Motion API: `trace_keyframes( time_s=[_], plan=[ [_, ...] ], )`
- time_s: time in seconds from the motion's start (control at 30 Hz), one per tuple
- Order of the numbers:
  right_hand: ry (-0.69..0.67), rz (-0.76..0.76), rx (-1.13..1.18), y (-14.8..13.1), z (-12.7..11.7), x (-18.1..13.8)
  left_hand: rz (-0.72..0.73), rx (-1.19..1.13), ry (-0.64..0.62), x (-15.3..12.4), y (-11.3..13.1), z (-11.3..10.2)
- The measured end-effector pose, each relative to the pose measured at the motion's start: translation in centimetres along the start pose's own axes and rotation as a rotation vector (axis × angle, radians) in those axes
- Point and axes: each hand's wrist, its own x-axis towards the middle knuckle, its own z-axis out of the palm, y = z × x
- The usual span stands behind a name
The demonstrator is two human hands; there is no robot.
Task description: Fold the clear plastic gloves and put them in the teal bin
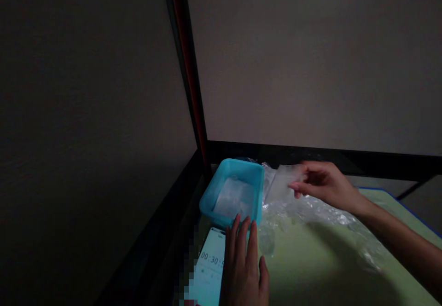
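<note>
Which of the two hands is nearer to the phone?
Left. The left hand overlaps the phone on its right side in view; the right hand, farther to the upper right, holds a translucent plastic piece.

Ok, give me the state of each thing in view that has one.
Left hand: open, fingers extended
Right hand: pinching translucent plastic piece
Blue tray: upright, open-topped, holding plastic
Phone: screen lit, partly hidden by left hand
Loose clear plastic: crumpled, spread on green tabletop
</note>
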Motion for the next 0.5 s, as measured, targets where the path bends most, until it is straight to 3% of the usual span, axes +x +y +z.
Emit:
trace_keyframes(
  time_s=[0.17,0.27,0.33,0.5],
  plan=[
    [-0.457,-0.274,-0.306,-0.6,1.6,7.6,0.032,0.035,0.062,-0.4,-0.2,0.8],
    [-0.671,-0.38,-0.672,-0.6,3.7,10.5,0.056,0.069,0.081,-0.4,-0.5,1.2],
    [-0.826,-0.257,-0.968,-0.6,5.4,11.6,0.063,0.086,0.094,-0.5,-0.6,1.4],
    [-0.925,-0.095,-1.158,0.5,9.2,12.5,0.047,0.106,0.111,-0.5,-0.6,1.7]
  ],
)
